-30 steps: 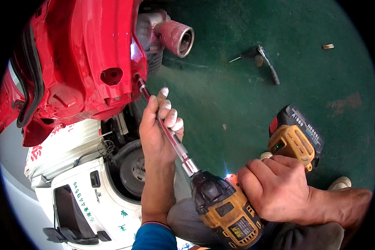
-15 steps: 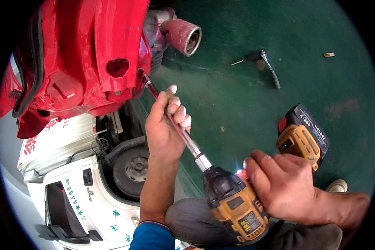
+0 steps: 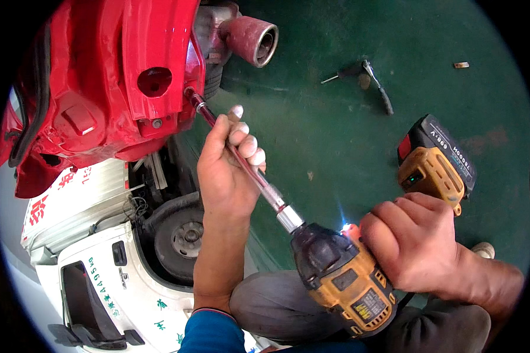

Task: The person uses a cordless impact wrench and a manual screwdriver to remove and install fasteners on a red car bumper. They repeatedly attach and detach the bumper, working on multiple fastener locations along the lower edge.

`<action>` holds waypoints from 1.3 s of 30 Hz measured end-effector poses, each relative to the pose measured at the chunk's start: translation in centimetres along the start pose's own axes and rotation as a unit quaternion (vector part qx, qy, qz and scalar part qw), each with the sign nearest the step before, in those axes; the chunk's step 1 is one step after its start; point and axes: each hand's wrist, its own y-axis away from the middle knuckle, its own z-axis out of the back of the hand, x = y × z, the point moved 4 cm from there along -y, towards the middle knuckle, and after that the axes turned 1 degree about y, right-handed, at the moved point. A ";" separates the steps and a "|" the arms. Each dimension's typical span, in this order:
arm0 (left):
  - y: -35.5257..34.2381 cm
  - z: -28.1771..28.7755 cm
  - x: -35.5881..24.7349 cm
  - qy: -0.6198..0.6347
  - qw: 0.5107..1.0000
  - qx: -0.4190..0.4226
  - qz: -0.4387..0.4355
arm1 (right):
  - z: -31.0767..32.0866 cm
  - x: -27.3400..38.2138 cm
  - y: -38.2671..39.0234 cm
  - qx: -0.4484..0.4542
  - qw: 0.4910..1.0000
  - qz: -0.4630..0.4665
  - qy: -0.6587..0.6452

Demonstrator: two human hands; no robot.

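Note:
My right hand (image 3: 412, 241) is wrapped round the grip of a yellow and black cordless impact driver (image 3: 341, 276), its small light glowing. The battery pack (image 3: 433, 162) at the foot of the grip sticks out past my fist. From the driver's chuck a long shiny extension bar (image 3: 253, 176) runs up and left. My left hand (image 3: 232, 159) curls loosely round the bar's middle, whitish stuff on its fingertips. A socket (image 3: 197, 101) at the bar's far end meets the lower edge of the red car body panel (image 3: 159, 47); whatever it sits on is hidden.
A silver-rimmed exhaust tip (image 3: 253, 40) juts out beside the panel. On the green floor (image 3: 312, 135) lie a ratchet wrench (image 3: 378, 87) and a small block-shaped piece (image 3: 461, 65). A white truck (image 3: 141, 288) stands at the left. My bent knee (image 3: 277, 303) is below the driver.
The red panel, exhaust tip and floor tools have shifted slightly up and left in view. The driver and my right hand appear a little farther right; both hands keep their holds.

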 end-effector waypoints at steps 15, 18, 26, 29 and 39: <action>-0.9 0.5 0.3 0.012 1.000 -0.010 0.002 | -1.3 -1.2 0.8 -0.002 1.000 -0.007 -0.015; -1.0 0.5 0.4 0.021 1.000 -0.009 -0.002 | -1.3 -1.6 0.8 0.000 0.999 -0.018 -0.028; -1.2 0.2 0.3 0.062 0.998 0.006 -0.011 | -1.4 -1.6 0.7 -0.001 1.000 -0.020 -0.021; -1.4 0.4 0.2 0.062 0.998 0.006 -0.005 | -1.5 -1.7 0.7 -0.004 0.999 -0.024 -0.034; -1.7 0.6 0.0 0.058 0.998 -0.005 0.001 | -1.6 -1.5 0.5 -0.012 0.999 -0.029 -0.041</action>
